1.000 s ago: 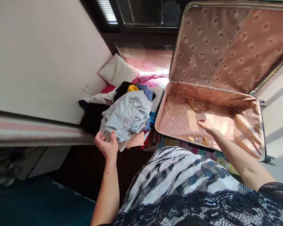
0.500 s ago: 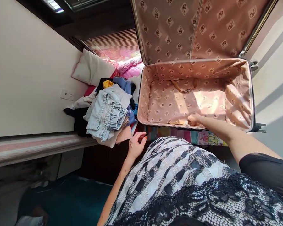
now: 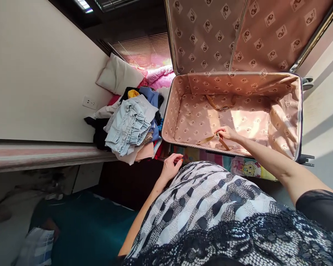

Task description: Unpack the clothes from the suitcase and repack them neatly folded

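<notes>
1. Suitcase [image 3: 180, 125] — pink-lined, its patterned lid [image 3: 205, 40] standing raised — is lying open beneath the right hand and beyond the left.
2. The right hand [image 3: 226, 133] is pinching a tan strap [image 3: 224, 145] by its buckle [image 3: 217, 136], just inside the near wall.
3. The left hand [image 3: 172, 166] is holding nothing visible, its fingers loosely bending near the suitcase's near left corner.
4. A clothes pile [image 3: 145, 151] is resting left of the left hand, with pale blue denim [image 3: 124, 127] lying on top.
5. Beyond the right hand, a second strap [image 3: 214, 106] is curving across the lining.
</notes>
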Demonstrator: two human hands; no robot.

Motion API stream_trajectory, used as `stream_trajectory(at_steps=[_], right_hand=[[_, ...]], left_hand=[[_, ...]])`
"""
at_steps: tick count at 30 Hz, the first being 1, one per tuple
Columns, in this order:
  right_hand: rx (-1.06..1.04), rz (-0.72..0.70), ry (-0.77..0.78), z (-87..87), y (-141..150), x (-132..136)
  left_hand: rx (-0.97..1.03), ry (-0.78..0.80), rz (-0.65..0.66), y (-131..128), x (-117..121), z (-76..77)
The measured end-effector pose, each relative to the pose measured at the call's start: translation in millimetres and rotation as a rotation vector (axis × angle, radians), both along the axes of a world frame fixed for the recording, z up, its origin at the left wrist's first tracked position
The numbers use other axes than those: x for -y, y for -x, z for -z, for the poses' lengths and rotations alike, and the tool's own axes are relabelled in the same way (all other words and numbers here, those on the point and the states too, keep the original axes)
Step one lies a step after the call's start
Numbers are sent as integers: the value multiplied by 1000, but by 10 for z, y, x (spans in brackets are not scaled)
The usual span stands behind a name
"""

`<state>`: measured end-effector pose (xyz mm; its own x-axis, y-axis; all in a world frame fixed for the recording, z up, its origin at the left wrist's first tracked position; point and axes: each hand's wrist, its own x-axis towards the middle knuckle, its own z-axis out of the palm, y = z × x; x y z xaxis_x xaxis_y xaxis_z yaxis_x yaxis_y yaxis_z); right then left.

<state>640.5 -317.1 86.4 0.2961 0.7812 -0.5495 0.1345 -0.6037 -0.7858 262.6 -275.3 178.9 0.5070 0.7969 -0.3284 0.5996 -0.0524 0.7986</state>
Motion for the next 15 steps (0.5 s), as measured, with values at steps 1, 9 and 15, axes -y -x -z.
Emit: stream_trajectory(at_steps=[1, 9, 15], right_hand=[[-32, -85, -1, -28, -19, 17], [-46, -143, 152, 77, 125, 211], [307, -499, 154, 311, 143, 46]], left_hand=[[16, 43, -7, -77, 12, 40], [116, 244, 114, -878, -18, 251], [165, 257, 129, -1025, 91, 333]])
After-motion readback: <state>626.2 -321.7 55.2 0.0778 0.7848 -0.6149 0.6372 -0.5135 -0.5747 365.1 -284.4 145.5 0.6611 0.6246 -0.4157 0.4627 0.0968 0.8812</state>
